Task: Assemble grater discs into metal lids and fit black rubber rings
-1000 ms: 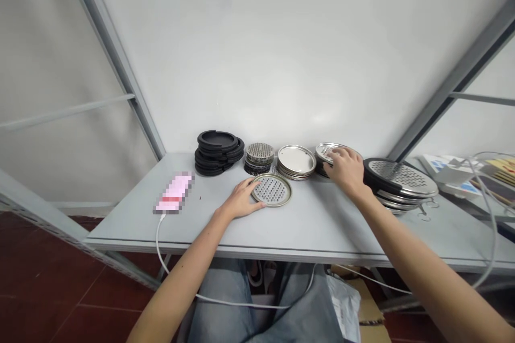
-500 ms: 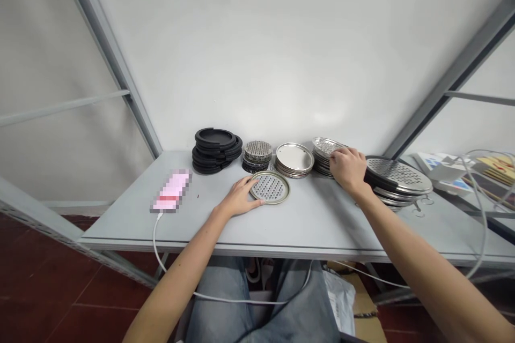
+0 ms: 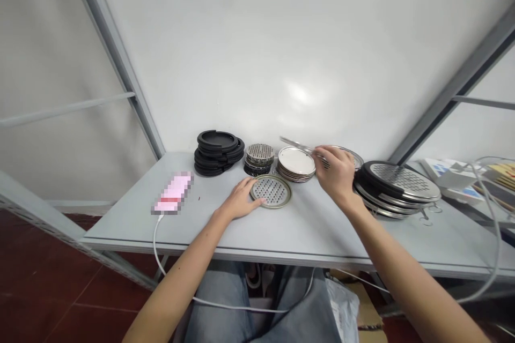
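On the worktop (image 3: 289, 233) lie one pink phone (image 3: 174, 193) and one stack of black rings (image 3: 217, 156), too overlapped to count. The left hand (image 3: 240, 199), fingers spread, touches one perforated disc (image 3: 271, 192) lying flat before two stacks: small perforated discs (image 3: 260, 156) and plain discs (image 3: 296, 162). The right hand (image 3: 335, 171) pinches one tilted metal disc (image 3: 295, 143) aloft, near one large stack (image 3: 402, 185).
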A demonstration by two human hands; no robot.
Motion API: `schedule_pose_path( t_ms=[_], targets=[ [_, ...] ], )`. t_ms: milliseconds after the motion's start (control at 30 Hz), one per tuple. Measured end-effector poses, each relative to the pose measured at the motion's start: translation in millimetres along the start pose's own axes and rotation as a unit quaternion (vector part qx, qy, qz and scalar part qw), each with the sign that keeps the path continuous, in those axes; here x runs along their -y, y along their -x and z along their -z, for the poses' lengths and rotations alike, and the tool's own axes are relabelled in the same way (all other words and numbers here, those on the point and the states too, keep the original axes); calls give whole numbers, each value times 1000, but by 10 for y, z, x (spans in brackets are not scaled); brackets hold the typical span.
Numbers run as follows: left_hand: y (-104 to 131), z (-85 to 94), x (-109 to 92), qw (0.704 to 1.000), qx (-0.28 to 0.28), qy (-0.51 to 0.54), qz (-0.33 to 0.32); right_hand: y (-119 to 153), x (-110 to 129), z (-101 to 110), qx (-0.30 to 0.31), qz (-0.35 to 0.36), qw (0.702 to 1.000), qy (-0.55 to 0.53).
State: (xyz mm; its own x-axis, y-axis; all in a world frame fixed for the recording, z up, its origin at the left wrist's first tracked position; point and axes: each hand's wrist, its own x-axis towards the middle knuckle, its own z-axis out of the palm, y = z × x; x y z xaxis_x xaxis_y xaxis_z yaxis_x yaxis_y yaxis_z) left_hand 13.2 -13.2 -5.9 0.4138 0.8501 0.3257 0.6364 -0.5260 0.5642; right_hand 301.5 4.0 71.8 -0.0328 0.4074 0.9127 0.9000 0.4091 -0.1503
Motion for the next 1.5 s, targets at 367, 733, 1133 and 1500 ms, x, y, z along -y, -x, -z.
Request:
schedule_pose_path(
  t_ms=[367,733,1133,1500],
  targets=[
    [-35,-78,94,994,-99,33,-4,292,221,-444,-4,-185,925,-332],
    [-54,-51,47,992,-116,-15,-38,421,197,-500,89,-292,838,-452],
    [-69,-8,28,996,-71,10,-53,494,185,-560,174,-331,815,-443],
    [-40,2,-21,999,-25,21,-7,577,172,-500,201,-256,894,-309]
  ],
)
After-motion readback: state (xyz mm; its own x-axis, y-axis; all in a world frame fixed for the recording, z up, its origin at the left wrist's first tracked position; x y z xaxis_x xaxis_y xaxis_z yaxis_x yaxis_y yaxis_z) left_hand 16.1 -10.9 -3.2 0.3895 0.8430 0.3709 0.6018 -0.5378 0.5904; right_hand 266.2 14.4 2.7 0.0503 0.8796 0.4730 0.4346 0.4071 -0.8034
